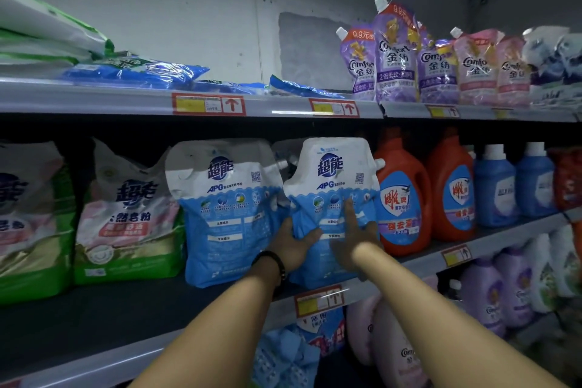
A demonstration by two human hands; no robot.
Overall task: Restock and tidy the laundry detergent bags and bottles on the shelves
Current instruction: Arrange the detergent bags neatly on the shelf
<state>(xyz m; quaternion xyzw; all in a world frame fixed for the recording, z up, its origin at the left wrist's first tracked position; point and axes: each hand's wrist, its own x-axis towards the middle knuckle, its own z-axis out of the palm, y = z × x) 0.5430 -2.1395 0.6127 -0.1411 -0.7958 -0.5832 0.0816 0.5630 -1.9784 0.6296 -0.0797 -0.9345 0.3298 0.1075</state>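
A white-and-blue detergent pouch [330,173] with a side spout stands upright on the middle shelf [94,318]. My left hand [291,244] grips its lower left edge. My right hand [352,235] lies flat on its front, fingers spread and pointing up. A matching pouch [225,198] stands just to its left, touching it. To the right are two orange bottles [403,198] and blue bottles [496,189].
Pink-and-green powder bags [129,217] stand further left on the middle shelf. The top shelf holds flat blue packs [138,72] and purple and pink softener pouches [396,53]. Purple pouches and bottles [482,290] fill the lower shelf. Price tags line the shelf edges.
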